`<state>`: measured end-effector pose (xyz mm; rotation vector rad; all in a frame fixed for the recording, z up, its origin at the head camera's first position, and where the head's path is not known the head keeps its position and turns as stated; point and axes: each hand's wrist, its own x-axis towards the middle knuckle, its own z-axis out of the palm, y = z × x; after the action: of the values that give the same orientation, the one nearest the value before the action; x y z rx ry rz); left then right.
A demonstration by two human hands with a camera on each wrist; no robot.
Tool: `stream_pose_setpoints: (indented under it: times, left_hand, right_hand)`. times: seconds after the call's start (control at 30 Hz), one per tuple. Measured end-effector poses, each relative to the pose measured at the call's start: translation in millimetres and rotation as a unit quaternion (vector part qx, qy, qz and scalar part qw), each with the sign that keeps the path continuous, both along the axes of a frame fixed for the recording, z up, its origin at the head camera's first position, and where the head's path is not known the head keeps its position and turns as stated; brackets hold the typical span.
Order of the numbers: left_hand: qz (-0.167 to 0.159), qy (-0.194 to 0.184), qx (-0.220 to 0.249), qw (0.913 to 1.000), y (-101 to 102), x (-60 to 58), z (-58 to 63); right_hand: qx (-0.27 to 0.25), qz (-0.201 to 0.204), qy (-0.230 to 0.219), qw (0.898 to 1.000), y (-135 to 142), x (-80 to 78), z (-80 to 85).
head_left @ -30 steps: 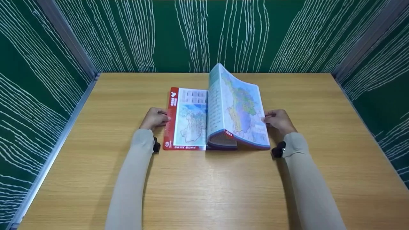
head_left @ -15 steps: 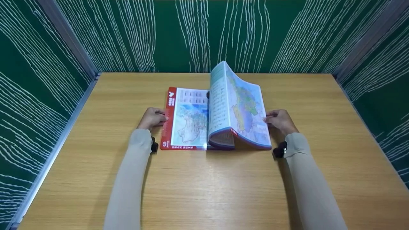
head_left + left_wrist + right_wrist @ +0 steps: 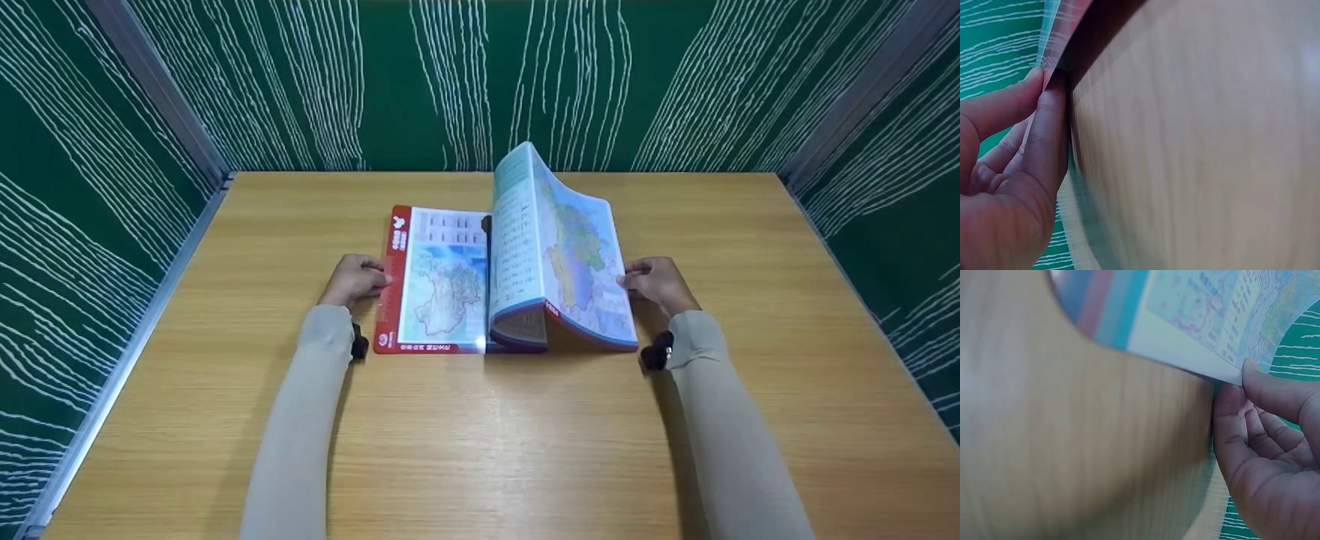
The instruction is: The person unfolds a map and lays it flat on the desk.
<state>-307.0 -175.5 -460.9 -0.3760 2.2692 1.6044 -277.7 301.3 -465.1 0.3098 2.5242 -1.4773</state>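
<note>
An atlas [image 3: 444, 296] lies spread on the table, its red-bordered cover [image 3: 397, 285] with a printed map on the left. A thick sheaf of pages stands up in a curve at the middle, and a coloured map page [image 3: 581, 262] slopes down to the right. My left hand [image 3: 355, 280] pinches the cover's left edge between thumb and forefinger, as the left wrist view also shows. With thumb and forefinger, my right hand [image 3: 660, 285] pinches the outer edge of the map page; in the right wrist view the thumb lies on the printed side.
Under everything is a wooden table [image 3: 495, 450], bounded at the back by a green wall [image 3: 405, 90] with white streaks. Similar green panels rise at both sides, with grey metal posts in the corners. A small dark object [image 3: 487, 224] shows beside the atlas's centre fold.
My left hand has drawn slightly left with the red cover. The raised pages have tipped a little right and stand higher, and the dark object by the fold has come into view.
</note>
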Motion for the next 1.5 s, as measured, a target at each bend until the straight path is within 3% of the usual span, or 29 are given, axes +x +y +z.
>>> stream_pose_setpoints:
  times: [0.5, 0.73, 1.5]
  left_hand:
    - [0.009, -0.029, -0.009, 0.9995, -6, -0.7, 2.9]
    - [0.0, -0.002, 0.0, 1.0, -7, -0.2, 5.0]
    - [0.02, -0.022, -0.02, 0.9994, -22, 0.8, 3.9]
  right_hand:
    - [0.011, -0.01, -0.024, 1.0, 0, -1.6, 0.5]
    - [-0.004, 0.004, 0.002, 1.0, 2, -1.1, 0.7]
    - [0.009, -0.008, -0.015, 1.0, 6, -1.3, 1.7]
